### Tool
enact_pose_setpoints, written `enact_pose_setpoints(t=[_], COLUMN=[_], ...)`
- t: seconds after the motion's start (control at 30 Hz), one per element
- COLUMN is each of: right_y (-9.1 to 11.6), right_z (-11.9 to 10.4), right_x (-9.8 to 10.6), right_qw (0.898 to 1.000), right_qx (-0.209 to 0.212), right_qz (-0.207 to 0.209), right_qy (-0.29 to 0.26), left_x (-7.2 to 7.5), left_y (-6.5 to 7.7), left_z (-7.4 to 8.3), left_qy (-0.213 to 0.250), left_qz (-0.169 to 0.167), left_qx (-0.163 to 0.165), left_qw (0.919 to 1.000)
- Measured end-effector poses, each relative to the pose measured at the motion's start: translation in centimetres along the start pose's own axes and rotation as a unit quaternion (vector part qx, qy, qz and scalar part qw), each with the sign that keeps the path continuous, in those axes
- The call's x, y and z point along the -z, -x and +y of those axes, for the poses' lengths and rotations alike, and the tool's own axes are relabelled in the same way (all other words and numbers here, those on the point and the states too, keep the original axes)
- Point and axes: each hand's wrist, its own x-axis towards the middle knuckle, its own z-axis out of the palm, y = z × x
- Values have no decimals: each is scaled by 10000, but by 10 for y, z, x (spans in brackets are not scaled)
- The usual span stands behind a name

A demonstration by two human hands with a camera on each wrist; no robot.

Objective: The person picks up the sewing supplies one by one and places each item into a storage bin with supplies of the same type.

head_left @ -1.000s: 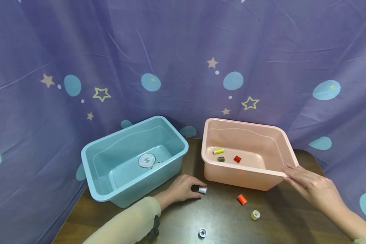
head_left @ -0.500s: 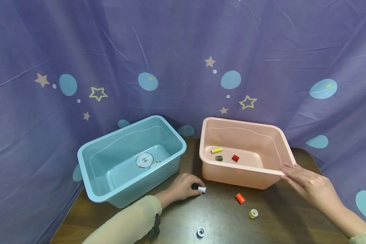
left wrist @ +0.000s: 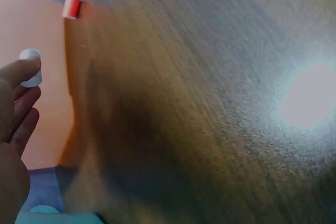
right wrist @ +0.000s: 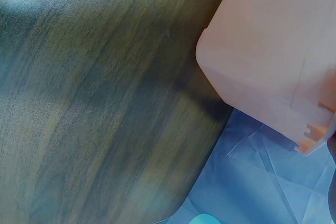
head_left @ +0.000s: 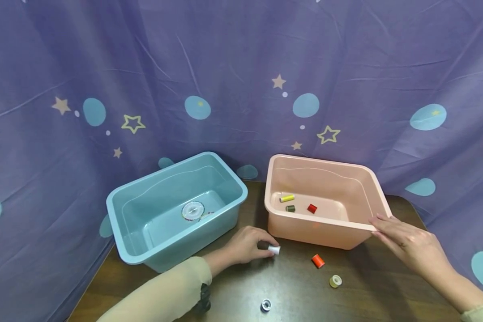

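My left hand [head_left: 249, 246] pinches a white thread spool [head_left: 274, 250] between thumb and fingertips, in front of the pink bin. In the left wrist view, the same white spool [left wrist: 31, 77] stands between my thumb and fingers, with the pink wall behind it. My right hand [head_left: 414, 246] grips the near right corner of the pink bin [head_left: 326, 222], fingers over the rim and thumb outside below it. Only a dark sliver of that hand shows in the right wrist view. Inside the pink bin lie a yellow spool [head_left: 287, 198], a dark green spool [head_left: 290, 208] and a red spool [head_left: 312, 208].
An orange-red spool [head_left: 318, 261], a pale yellow spool [head_left: 335, 281] and a dark spool [head_left: 266, 305] are on the wooden table [head_left: 297, 295]. The blue bin [head_left: 177, 239] at left holds a round wheel of pins [head_left: 193, 210]. A purple curtain [head_left: 241, 67] hangs behind.
My left hand has moved slightly to the right with the white spool pinched in its fingers. The right hand stays at the pink bin's corner.
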Motion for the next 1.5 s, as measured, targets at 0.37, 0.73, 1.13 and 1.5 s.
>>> enact_pose_setpoints(t=[0.37,0.73,1.13,1.5], right_y=[1,9,8,6], right_z=[-3,4,3,3], right_x=[7,3,3,1], right_qw=[9982,9995,9994,9998], right_qx=[-212,-188,-179,-119], right_qz=[-538,-206,-163,-98], right_qy=[147,113,251,145], left_x=[24,51,78,110], left_y=[2,-11,-26,-49], left_z=[28,57,79,93], left_qy=[-231,-243,-385,-238], left_qz=[133,59,338,497], left_qx=[-595,-636,-921,-672], left_qw=[9979,9977,9944,9962])
